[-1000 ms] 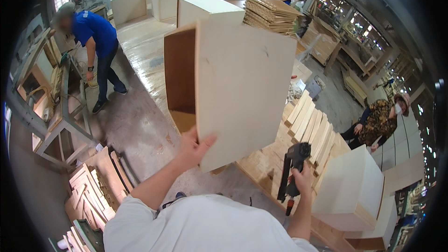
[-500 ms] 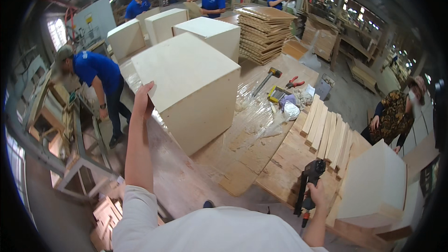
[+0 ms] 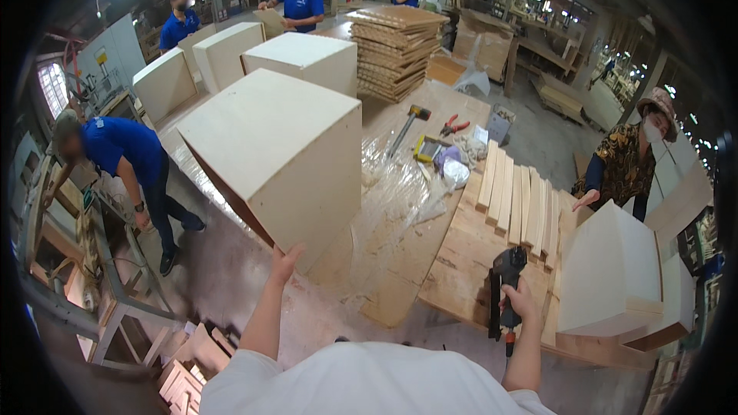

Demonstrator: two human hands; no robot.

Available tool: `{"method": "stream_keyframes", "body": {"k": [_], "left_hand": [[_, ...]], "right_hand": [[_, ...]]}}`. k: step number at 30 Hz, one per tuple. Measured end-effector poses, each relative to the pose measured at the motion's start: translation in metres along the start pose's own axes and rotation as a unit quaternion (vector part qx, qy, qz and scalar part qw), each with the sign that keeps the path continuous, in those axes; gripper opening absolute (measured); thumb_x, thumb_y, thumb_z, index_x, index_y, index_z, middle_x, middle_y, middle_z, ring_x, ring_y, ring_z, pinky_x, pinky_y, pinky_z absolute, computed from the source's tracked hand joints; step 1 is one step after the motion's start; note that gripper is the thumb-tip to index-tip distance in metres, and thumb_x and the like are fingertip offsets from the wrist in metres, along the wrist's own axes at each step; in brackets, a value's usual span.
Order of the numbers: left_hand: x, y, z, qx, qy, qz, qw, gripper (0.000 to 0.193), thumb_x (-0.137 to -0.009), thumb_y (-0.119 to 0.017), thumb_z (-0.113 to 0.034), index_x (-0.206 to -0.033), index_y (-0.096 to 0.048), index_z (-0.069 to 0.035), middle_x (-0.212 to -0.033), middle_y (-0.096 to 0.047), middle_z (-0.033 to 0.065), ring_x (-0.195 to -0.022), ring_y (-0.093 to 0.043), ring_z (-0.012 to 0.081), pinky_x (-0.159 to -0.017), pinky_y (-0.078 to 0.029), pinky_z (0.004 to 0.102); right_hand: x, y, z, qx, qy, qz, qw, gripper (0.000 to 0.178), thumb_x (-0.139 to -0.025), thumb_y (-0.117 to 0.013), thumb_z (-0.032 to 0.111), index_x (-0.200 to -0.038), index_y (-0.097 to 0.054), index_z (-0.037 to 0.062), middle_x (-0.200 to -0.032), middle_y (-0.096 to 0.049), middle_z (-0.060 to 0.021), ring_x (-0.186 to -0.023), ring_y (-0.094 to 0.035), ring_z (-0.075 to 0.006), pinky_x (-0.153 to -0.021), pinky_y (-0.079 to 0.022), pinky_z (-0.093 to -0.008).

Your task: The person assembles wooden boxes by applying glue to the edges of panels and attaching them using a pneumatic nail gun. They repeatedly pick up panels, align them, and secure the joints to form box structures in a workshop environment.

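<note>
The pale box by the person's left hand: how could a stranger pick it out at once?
Find the big table, partly covered in clear plastic, mid-view. Three pale boxes stand towards its far left; the large pale box is in front of them. Unlike those, it has the left hand at its near lower corner.

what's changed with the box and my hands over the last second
The pale box has moved farther from you and turned, a broad face now upward. Your left hand has shifted from its upper left edge to its near lower corner. Your right hand still holds the black nail gun; the wood strips stay lined up.
</note>
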State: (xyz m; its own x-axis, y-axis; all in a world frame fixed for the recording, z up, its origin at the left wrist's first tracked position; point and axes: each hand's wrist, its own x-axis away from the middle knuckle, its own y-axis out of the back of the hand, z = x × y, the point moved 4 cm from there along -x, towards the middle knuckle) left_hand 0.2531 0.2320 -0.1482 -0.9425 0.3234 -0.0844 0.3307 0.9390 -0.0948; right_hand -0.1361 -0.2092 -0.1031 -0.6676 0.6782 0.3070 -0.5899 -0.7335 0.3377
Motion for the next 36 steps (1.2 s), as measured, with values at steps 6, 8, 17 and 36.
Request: {"method": "stream_keyframes", "body": {"k": [6,8,17,36], "left_hand": [[0.020,-0.065,-0.078,0.051,-0.128,0.013,0.990,0.038,-0.080,-0.059,-0.002,-0.118,-0.053,0.002,-0.109,-0.062,0.0070,-0.094,-0.060,0.0152,-0.080,-0.049,0.0289],[0.029,-0.088,-0.134,0.118,-0.168,-0.015,0.979,0.041,-0.078,-0.056,0.001,-0.120,-0.051,0.001,-0.108,-0.061,0.0076,-0.093,-0.060,0.0170,-0.079,-0.050,0.0300],[0.026,-0.076,-0.198,0.289,0.019,-0.032,0.957,0.030,-0.075,-0.052,-0.013,-0.100,-0.055,0.004,-0.090,-0.062,0.0141,-0.078,-0.064,0.0252,-0.070,-0.056,0.0358],[0.013,-0.067,-0.130,0.294,0.068,0.037,0.953,0.047,-0.083,-0.055,-0.034,-0.114,-0.057,0.002,-0.096,-0.065,0.0126,-0.084,-0.065,0.0238,-0.071,-0.055,0.0355]], "right_hand": [[-0.004,0.010,-0.017,0.018,0.006,-0.009,1.000,0.033,-0.085,-0.058,0.016,-0.110,-0.043,0.0018,-0.076,-0.055,-0.0090,-0.051,-0.060,-0.0192,-0.045,-0.050,-0.0327],[-0.005,0.002,-0.017,0.003,0.016,0.005,1.000,0.032,-0.085,-0.058,0.015,-0.110,-0.043,0.0017,-0.076,-0.056,-0.0091,-0.050,-0.060,-0.0183,-0.045,-0.050,-0.0319],[0.008,0.028,0.008,-0.049,0.069,0.076,0.993,0.031,-0.086,-0.057,0.013,-0.111,-0.043,0.0018,-0.079,-0.055,-0.0077,-0.051,-0.059,-0.0175,-0.045,-0.051,-0.0311],[0.097,0.000,0.355,0.118,0.089,0.224,0.963,0.033,-0.084,-0.063,0.018,-0.106,-0.050,-0.0026,-0.099,-0.064,-0.0159,-0.053,-0.060,-0.0151,-0.045,-0.054,-0.0308]]}}
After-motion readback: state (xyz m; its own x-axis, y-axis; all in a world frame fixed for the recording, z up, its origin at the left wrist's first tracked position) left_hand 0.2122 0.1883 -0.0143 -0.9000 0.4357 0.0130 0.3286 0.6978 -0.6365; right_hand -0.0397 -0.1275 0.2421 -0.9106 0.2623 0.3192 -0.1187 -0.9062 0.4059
